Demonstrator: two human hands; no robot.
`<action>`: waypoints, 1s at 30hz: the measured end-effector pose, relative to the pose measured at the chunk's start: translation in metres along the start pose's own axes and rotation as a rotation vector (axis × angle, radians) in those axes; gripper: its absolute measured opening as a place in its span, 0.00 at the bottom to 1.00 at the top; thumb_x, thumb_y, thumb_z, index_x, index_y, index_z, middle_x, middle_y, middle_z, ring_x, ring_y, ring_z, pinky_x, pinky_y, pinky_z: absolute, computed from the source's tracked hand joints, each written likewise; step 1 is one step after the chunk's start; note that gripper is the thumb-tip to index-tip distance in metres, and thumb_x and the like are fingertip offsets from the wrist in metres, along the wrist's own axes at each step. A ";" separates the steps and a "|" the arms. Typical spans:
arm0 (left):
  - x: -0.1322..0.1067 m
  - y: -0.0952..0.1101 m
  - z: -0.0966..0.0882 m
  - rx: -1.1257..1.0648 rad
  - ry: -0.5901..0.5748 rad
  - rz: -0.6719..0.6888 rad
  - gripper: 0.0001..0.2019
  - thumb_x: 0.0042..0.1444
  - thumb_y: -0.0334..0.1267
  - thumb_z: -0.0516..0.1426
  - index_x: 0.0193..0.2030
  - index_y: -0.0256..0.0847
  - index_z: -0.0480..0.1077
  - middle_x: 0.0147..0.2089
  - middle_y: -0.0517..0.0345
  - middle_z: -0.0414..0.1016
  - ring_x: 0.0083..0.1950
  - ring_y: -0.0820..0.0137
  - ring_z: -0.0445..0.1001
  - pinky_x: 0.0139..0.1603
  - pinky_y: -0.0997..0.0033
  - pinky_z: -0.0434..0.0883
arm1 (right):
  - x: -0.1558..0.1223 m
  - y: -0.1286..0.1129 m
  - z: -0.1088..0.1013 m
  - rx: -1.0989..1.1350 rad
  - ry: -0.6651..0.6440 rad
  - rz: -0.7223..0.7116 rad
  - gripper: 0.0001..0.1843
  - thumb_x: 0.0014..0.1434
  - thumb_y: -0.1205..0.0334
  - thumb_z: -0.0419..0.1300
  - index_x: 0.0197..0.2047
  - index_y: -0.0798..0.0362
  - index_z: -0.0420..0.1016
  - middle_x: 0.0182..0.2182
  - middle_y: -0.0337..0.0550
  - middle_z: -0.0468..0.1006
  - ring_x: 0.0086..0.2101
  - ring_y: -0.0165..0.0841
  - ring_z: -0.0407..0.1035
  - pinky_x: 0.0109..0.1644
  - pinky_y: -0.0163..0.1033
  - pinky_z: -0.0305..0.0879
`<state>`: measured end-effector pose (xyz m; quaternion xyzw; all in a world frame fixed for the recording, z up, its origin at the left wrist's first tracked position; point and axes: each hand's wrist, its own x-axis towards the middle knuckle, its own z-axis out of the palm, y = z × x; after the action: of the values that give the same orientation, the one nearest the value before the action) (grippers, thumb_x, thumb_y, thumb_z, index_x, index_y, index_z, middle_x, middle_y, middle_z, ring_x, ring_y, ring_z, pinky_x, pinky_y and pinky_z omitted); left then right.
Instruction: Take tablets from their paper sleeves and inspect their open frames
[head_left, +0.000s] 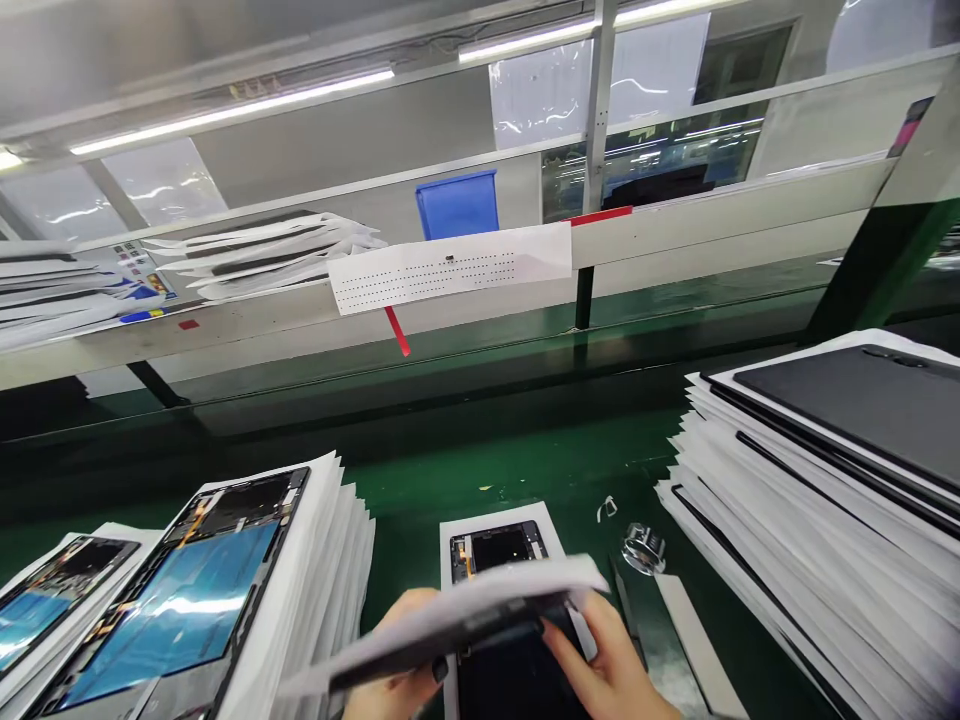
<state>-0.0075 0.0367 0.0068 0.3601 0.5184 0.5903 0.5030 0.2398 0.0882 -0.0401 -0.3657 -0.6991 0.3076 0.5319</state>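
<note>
My left hand (397, 655) and my right hand (604, 660) together grip a dark tablet panel (480, 625) with a white paper sheet (450, 610) lying over it. Directly below, an open tablet housing (499, 550) rests on another white sheet, partly hidden by my hands. To the left rises a stack of open tablet housings (180, 610) interleaved with white paper. A stack of dark tablet panels (840, 420), also separated by white sheets, stands to the right.
The green conveyor belt (525, 470) runs across the view. A small clear cup (643, 548) and a white strip (697, 640) lie on it near my right hand. A dotted paper sheet (450, 265), paper stacks and a blue bin (457, 205) sit beyond.
</note>
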 end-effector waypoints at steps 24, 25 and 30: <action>-0.010 0.022 0.012 -0.100 0.115 -0.668 0.28 0.23 0.35 0.75 0.39 0.40 0.81 0.35 0.51 0.85 0.46 0.41 0.81 0.45 0.54 0.80 | 0.039 -0.035 -0.019 0.336 0.116 0.466 0.32 0.65 0.40 0.53 0.19 0.50 0.46 0.19 0.32 0.48 0.22 0.26 0.44 0.26 0.37 0.42; -0.010 0.022 0.010 -0.087 0.131 -0.681 0.30 0.23 0.35 0.75 0.41 0.40 0.81 0.34 0.51 0.85 0.46 0.41 0.81 0.44 0.53 0.80 | 0.038 -0.035 -0.019 0.337 0.110 0.464 0.32 0.65 0.41 0.53 0.19 0.50 0.46 0.19 0.32 0.48 0.22 0.26 0.45 0.26 0.37 0.43; -0.011 0.021 -0.003 -0.049 0.132 -0.762 0.36 0.22 0.34 0.75 0.47 0.41 0.79 0.37 0.49 0.85 0.47 0.37 0.80 0.38 0.51 0.81 | 0.036 -0.039 -0.022 0.359 0.072 0.445 0.32 0.66 0.41 0.51 0.18 0.50 0.46 0.19 0.33 0.48 0.21 0.27 0.46 0.26 0.38 0.44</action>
<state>-0.0126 0.0265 0.0273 0.0910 0.6321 0.3952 0.6603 0.2483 0.0978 0.0157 -0.4207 -0.5165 0.5226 0.5320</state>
